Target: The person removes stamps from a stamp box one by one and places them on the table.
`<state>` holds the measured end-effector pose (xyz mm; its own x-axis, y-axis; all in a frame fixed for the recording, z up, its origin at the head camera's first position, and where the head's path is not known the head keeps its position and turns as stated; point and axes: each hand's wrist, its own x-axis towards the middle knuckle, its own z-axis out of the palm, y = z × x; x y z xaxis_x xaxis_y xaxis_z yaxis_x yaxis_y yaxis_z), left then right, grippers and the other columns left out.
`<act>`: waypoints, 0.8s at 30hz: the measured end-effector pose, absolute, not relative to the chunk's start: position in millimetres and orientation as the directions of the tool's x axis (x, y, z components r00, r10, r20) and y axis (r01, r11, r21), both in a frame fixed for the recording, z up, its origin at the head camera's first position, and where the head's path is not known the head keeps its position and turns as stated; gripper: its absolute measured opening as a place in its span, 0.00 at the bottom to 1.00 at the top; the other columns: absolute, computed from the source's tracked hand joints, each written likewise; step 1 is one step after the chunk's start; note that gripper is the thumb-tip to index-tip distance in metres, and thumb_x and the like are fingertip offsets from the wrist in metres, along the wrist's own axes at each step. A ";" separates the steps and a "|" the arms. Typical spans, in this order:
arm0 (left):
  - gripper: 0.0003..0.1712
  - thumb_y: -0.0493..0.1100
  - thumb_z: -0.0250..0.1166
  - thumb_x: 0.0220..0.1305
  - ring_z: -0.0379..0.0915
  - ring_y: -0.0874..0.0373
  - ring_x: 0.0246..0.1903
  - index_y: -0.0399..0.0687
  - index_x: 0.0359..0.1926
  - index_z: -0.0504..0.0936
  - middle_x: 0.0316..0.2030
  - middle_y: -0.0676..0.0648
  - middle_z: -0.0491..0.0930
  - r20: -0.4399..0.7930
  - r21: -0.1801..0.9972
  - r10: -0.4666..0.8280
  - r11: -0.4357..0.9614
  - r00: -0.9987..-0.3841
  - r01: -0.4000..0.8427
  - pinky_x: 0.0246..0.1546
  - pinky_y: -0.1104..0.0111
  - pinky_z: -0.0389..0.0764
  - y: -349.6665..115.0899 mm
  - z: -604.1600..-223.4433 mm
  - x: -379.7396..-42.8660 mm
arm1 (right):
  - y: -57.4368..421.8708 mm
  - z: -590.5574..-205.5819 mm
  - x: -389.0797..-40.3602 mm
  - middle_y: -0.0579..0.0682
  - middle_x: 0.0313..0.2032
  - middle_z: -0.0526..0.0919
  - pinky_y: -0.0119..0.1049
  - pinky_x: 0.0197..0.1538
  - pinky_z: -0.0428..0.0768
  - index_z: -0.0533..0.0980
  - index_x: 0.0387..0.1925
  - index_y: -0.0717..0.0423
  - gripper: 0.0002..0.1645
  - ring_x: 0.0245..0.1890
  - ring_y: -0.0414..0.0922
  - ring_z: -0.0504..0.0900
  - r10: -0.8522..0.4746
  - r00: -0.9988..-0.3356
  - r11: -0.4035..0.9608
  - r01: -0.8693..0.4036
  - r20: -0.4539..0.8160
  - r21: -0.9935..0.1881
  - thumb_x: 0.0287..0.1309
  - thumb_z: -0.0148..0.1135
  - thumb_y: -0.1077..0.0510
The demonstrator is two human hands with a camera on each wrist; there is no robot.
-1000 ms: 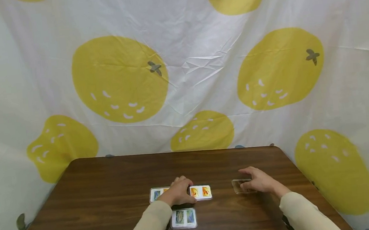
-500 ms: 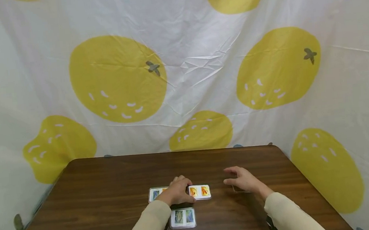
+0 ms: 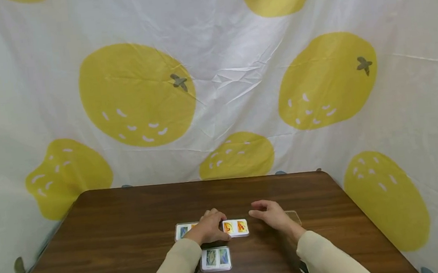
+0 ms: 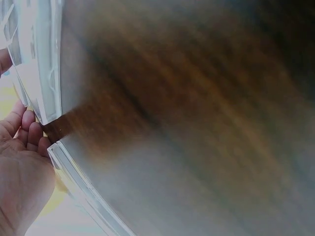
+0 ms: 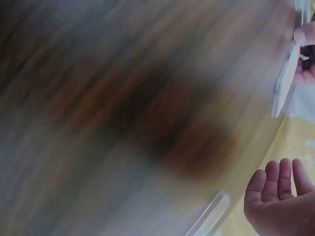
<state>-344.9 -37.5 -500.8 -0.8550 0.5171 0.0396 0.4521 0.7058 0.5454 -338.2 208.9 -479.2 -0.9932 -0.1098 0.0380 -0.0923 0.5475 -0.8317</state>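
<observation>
In the head view my left hand (image 3: 209, 228) holds the left end of a clear plastic case with orange-pictured cards (image 3: 235, 227), thumb at the near edge. Its fingers partly cover another picture-card case (image 3: 181, 230) on the left. Closer to me lies a case with green and blue pictures (image 3: 215, 258). My right hand (image 3: 272, 215) hovers just right of the orange-pictured case, fingers spread from the thumb, holding nothing. The right wrist view shows its relaxed, slightly bent fingers (image 5: 284, 179). Behind this hand lies a clear plastic lid or tray (image 3: 293, 217), partly hidden.
Everything rests on a dark brown wooden table (image 3: 128, 259) with rounded far corners. A white curtain (image 3: 231, 95) printed with yellow fruit hangs behind it. Clear case edges (image 4: 49, 73) show at the left of the left wrist view.
My right hand has moved left, away from the clear plastic piece and up to the orange-pictured case. My left hand stays in place on that case.
</observation>
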 end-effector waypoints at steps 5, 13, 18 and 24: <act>0.31 0.50 0.78 0.49 0.65 0.49 0.49 0.41 0.51 0.78 0.47 0.47 0.72 0.026 0.549 0.511 0.711 -0.859 0.440 0.55 0.53 0.66 -37.4 -498.9 -344.0 | 201.0 -483.4 -338.3 0.56 0.50 0.83 0.50 0.55 0.74 0.78 0.55 0.66 0.23 0.51 0.51 0.79 -0.095 -0.995 0.524 -0.062 0.014 -0.850 0.62 0.67 0.56; 0.31 0.51 0.78 0.49 0.66 0.50 0.48 0.41 0.51 0.79 0.46 0.48 0.73 0.035 0.537 0.506 0.718 -0.862 0.443 0.54 0.54 0.66 -35.5 -499.7 -343.4 | 199.2 -492.8 -337.1 0.56 0.47 0.84 0.49 0.53 0.75 0.80 0.52 0.65 0.21 0.48 0.50 0.80 -0.114 -0.993 0.554 -0.085 0.026 -0.828 0.61 0.68 0.58; 0.31 0.50 0.78 0.48 0.66 0.49 0.48 0.41 0.50 0.78 0.46 0.48 0.73 0.031 0.539 0.500 0.721 -0.866 0.436 0.54 0.54 0.67 -34.7 -499.0 -342.3 | 199.4 -498.1 -337.5 0.53 0.43 0.85 0.43 0.47 0.77 0.81 0.49 0.64 0.18 0.42 0.46 0.80 -0.117 -0.992 0.589 -0.098 0.036 -0.802 0.59 0.70 0.58; 0.31 0.51 0.78 0.48 0.66 0.50 0.48 0.42 0.50 0.79 0.46 0.48 0.73 0.039 0.532 0.498 0.723 -0.866 0.440 0.54 0.55 0.67 -33.5 -500.1 -341.0 | 199.1 -501.1 -336.9 0.53 0.42 0.85 0.40 0.43 0.78 0.82 0.48 0.63 0.19 0.40 0.45 0.79 -0.153 -0.988 0.610 -0.122 0.035 -0.783 0.57 0.71 0.57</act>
